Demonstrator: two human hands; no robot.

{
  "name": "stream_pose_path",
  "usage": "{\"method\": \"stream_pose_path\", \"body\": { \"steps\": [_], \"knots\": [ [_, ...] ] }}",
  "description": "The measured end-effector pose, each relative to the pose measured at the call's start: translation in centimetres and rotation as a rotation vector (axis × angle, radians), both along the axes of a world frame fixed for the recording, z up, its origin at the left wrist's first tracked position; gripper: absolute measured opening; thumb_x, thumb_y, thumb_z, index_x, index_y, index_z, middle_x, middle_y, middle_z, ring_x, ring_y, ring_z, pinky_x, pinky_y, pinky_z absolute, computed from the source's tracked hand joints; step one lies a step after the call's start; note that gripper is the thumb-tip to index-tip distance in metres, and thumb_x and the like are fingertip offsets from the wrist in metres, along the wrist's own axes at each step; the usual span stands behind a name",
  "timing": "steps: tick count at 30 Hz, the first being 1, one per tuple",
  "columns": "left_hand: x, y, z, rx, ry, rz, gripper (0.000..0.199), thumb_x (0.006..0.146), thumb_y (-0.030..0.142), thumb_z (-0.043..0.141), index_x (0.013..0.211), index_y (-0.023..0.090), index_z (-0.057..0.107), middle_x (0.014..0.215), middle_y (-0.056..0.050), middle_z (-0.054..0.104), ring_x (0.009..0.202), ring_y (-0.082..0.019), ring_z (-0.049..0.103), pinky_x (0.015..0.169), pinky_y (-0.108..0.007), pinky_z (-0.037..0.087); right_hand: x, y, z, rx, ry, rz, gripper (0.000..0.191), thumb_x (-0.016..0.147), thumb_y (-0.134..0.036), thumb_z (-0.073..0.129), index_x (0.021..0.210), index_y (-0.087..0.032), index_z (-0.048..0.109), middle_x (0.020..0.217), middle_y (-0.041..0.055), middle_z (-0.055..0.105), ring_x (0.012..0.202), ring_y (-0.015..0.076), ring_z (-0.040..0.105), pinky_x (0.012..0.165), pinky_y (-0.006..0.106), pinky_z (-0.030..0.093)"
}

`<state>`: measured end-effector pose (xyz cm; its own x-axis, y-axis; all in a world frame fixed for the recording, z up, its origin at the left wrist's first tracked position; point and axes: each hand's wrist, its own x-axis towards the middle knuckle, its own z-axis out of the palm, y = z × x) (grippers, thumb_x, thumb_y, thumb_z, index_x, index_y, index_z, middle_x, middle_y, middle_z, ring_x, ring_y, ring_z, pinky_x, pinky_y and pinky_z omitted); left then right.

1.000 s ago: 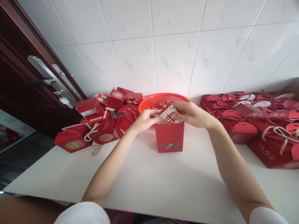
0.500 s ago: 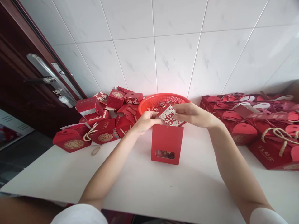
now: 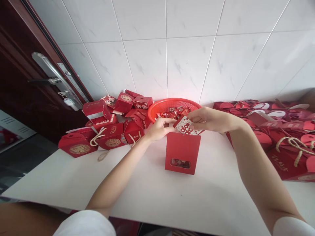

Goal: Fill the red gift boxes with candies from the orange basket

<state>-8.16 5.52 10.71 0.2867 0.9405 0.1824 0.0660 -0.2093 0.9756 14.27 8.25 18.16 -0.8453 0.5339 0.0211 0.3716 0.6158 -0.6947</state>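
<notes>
An upright red paper gift box [image 3: 183, 146] stands on the white table, wrapped sweets [image 3: 180, 163] showing through its low front window. At its top left corner, my left hand [image 3: 159, 129] is closed on the edge, with some fingertips hidden behind. My right hand [image 3: 210, 119] pinches a small white-and-red printed packet [image 3: 184, 125] at the box's open top. The packet leans there, and its lower part is hidden behind the box's front panel. Just behind both hands is a red plastic basket [image 3: 154, 106] holding several red-wrapped sweets [image 3: 172, 113].
Several red gift boxes [image 3: 113, 136] with rope handles are piled at the left. Many more red boxes [image 3: 283, 157] stand in rows at the right. A tiled wall [image 3: 187, 65] closes off the back, and a dark door [image 3: 14, 65] with a metal handle is at the left.
The printed packet has sunk slightly at the top of the gift box. Both hands and the box have shifted a little to the right as the view moved slightly.
</notes>
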Motion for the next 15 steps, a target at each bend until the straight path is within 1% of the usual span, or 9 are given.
{"method": "stream_pose_path", "body": {
  "steps": [3,6,8,10,12,14,15],
  "knots": [
    [0.1,0.1,-0.1,-0.009,-0.031,0.016,0.027,0.066,0.018,0.068,0.089,0.021,0.081,0.093,-0.005,0.079,0.094,-0.026,0.072,0.087,-0.039,0.055,0.0,-0.3,1.2,-0.042,-0.083,0.121,0.013,0.084,-0.022,0.062,0.071,-0.02,0.06,0.064,-0.0022,0.052,0.057,0.0112,0.045,0.051,0.026,0.034],
    [0.2,0.2,-0.4,-0.02,-0.003,0.032,0.034,0.065,0.014,0.062,0.093,0.02,0.081,0.085,-0.004,0.079,0.089,-0.024,0.072,0.08,-0.035,0.056,-0.6,-0.2,2.1,-0.078,-0.157,0.159,0.021,0.082,-0.024,0.066,0.064,-0.02,0.057,0.057,-0.0036,0.047,0.053,0.0103,0.042,0.05,0.026,0.032],
    [0.4,0.1,-0.5,-0.011,0.022,0.065,0.036,0.065,0.012,0.059,0.093,0.018,0.081,0.079,-0.004,0.078,0.086,-0.023,0.072,0.078,-0.034,0.055,-1.4,0.0,2.6,-0.071,-0.23,0.184,0.027,0.082,-0.023,0.068,0.059,-0.019,0.055,0.054,-0.0044,0.044,0.052,0.0097,0.04,0.05,0.027,0.032],
    [0.7,0.0,-0.7,0.002,0.006,0.079,0.035,0.066,0.012,0.06,0.093,0.018,0.081,0.083,-0.005,0.078,0.088,-0.024,0.072,0.079,-0.034,0.056,-2.6,0.3,3.0,-0.07,-0.314,0.231,0.034,0.081,-0.02,0.07,0.053,-0.019,0.05,0.052,-0.0048,0.041,0.05,0.0092,0.039,0.051,0.027,0.032],
    [1.0,-0.2,-0.8,0.028,-0.037,0.064,0.031,0.068,0.014,0.061,0.092,0.018,0.081,0.093,-0.006,0.079,0.093,-0.025,0.072,0.081,-0.035,0.056,-3.8,0.7,3.2,-0.097,-0.383,0.277,0.041,0.079,-0.018,0.073,0.049,-0.019,0.045,0.05,-0.0053,0.04,0.05,0.009,0.04,0.052,0.027,0.033],
    [1.3,-0.4,-0.9,0.063,-0.069,0.055,0.027,0.071,0.018,0.062,0.09,0.019,0.08,0.097,-0.005,0.078,0.096,-0.025,0.071,0.083,-0.036,0.056,-4.8,1.1,3.3,-0.152,-0.444,0.323,0.043,0.078,-0.02,0.076,0.048,-0.019,0.044,0.05,-0.0055,0.044,0.051,0.0091,0.045,0.052,0.026,0.035],
    [1.4,-0.4,-0.9,0.075,-0.076,0.064,0.024,0.072,0.02,0.062,0.088,0.018,0.08,0.096,-0.004,0.078,0.095,-0.024,0.071,0.083,-0.035,0.055,-5.3,1.3,3.3,-0.18,-0.473,0.342,0.042,0.079,-0.023,0.076,0.049,-0.019,0.046,0.05,-0.0055,0.047,0.051,0.0089,0.047,0.052,0.026,0.037]
  ]
}}
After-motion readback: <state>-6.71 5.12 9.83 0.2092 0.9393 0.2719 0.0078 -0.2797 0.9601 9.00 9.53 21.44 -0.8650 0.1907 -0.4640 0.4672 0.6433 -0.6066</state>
